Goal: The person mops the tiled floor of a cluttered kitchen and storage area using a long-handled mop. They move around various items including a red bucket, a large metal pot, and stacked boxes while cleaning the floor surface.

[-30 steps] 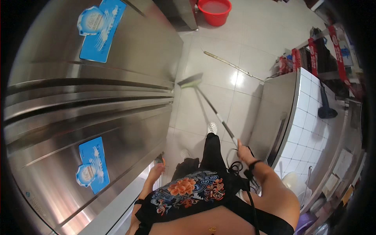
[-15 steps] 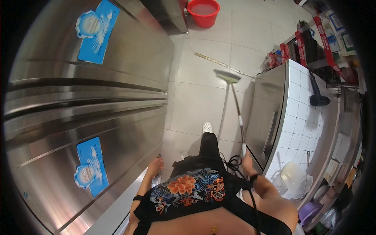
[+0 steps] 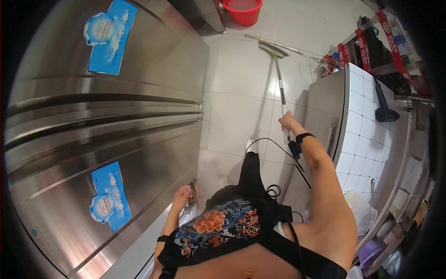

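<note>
My right hand [image 3: 289, 122] is wrapped round the pole of a long-handled floor squeegee [image 3: 278, 76], arm stretched forward. Its pale green head [image 3: 271, 50] with a dark edge rests on the tiled floor, right against or just short of a thin pole [image 3: 265, 40] lying there. A black cord hangs in a loop by my right wrist. Low by the steel cabinet, my left hand [image 3: 182, 199] has its fingers curled at a small dark item [image 3: 192, 188]; its kind is unclear, and something orange shows behind it.
Steel cabinet doors [image 3: 153, 153] with blue stickers rise on the left. A red bucket [image 3: 242, 14] of liquid stands ahead. On the right, a white-tiled counter [image 3: 360, 125] tops a steel unit and bears a dark hair dryer [image 3: 384, 109]. Crowded shelves line the far right.
My right hand has moved forward from beside my hip, pushing the squeegee head farther away, up to the pole on the floor. My left hand stays low by the cabinet.
</note>
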Demonstrator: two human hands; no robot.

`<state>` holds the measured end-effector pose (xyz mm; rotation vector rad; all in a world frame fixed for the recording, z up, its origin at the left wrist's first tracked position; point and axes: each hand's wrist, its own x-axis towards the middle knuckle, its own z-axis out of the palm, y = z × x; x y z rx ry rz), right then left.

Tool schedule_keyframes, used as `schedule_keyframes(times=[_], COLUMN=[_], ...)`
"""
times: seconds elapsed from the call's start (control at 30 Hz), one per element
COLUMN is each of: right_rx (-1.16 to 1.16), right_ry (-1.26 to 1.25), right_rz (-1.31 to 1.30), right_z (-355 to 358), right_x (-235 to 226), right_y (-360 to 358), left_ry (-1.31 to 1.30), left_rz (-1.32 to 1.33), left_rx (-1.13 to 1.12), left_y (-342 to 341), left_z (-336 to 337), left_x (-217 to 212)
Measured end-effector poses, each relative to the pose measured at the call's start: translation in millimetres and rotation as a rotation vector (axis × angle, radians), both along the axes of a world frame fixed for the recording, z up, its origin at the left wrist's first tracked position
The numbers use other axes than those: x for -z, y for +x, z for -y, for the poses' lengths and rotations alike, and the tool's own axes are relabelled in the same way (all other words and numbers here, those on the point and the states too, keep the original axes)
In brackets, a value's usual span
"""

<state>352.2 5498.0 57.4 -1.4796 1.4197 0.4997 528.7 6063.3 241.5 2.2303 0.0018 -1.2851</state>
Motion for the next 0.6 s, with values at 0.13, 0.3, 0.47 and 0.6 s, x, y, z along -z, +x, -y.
schedule_keyframes(times=[0.13, 0.3, 0.47, 0.6], right_rx=[-0.222, -0.414, -0.514, -0.426], right_ry=[0.021, -0.063, -0.062, 0.029], right_rz=[-0.055, -0.131, -0.241, -0.328], right_z=[-60.9, -138.2, -222.4, -292.1], right_x=[-26.3, -36.7, -75.6, -130.5], right_y=[-32.8, -125.5, -228.9, -282.4], left_ry=[0.035, 0.002, -0.159, -0.156], left_rz=[-0.09, 0.046, -0.045, -0.009], left_rx=[0.096, 0.331, 0.224, 0.379], left_y=[-2.2, 20.9, 45.6, 66.1], left_z=[7.3, -27.1, -16.3, -9.1], left_x=[-0.9, 53.5, 65.8, 75.0])
